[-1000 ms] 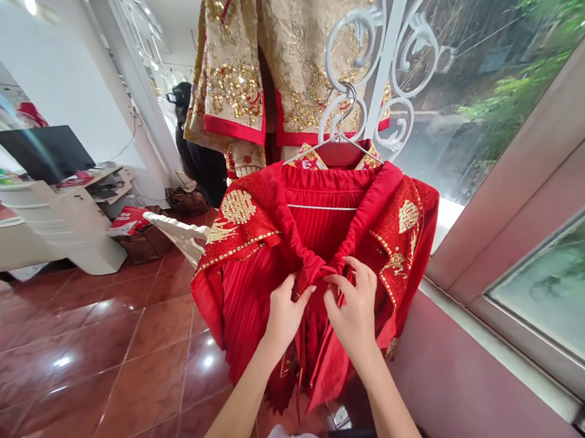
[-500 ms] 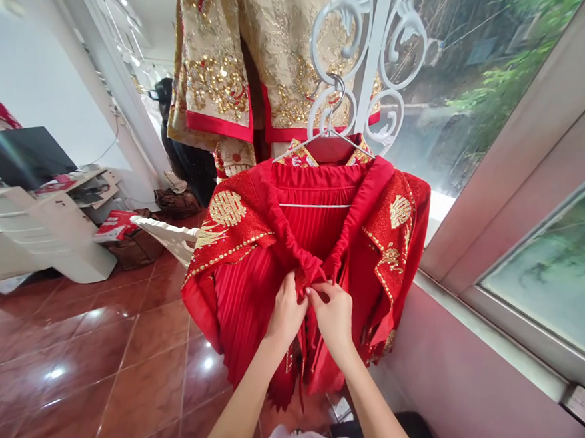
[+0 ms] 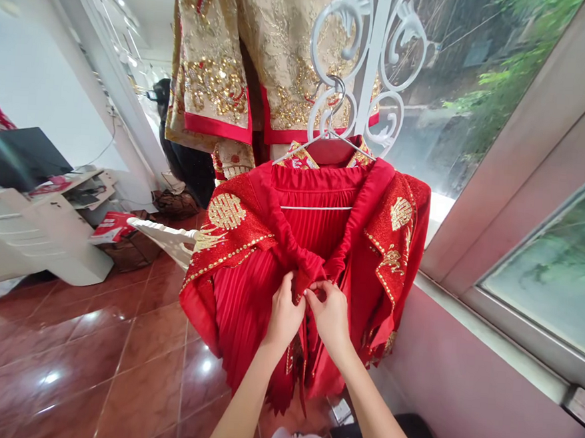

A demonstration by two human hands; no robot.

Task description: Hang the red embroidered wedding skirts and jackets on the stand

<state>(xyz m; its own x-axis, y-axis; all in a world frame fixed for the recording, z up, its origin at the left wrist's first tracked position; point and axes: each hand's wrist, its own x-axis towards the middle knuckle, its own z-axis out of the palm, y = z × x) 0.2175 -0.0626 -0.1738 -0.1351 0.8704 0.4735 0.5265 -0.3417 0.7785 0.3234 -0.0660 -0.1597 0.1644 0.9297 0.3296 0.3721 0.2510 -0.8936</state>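
In the head view a red pleated skirt (image 3: 247, 296) with a gathered waistband and gold embroidered panels hangs from a thin hanger (image 3: 338, 95). At the front of its waistband, my left hand (image 3: 286, 315) pinches the red cloth between thumb and fingers. Close beside it, my right hand (image 3: 332, 312) is closed on the same waistband edge, its thumb and fingertips almost touching my left thumb. Whether a small fastener sits between the fingertips I cannot make out. Behind the waistband, a patterned red and gold collar (image 3: 301, 157) shows.
The hanger hooks onto a white scrolled metal rack (image 3: 378, 58). Cream garments with gold sequins (image 3: 216, 83) hang behind. A window frame (image 3: 496, 173) stands at right. To the left are a white desk (image 3: 70, 243), a monitor (image 3: 23, 157) and a brown bag (image 3: 130, 251) on the tiled floor (image 3: 148, 342).
Both hands stay at the front of the waistband, with only slight finger movement. The cloth there has shifted a little, and the camera view has moved slightly.
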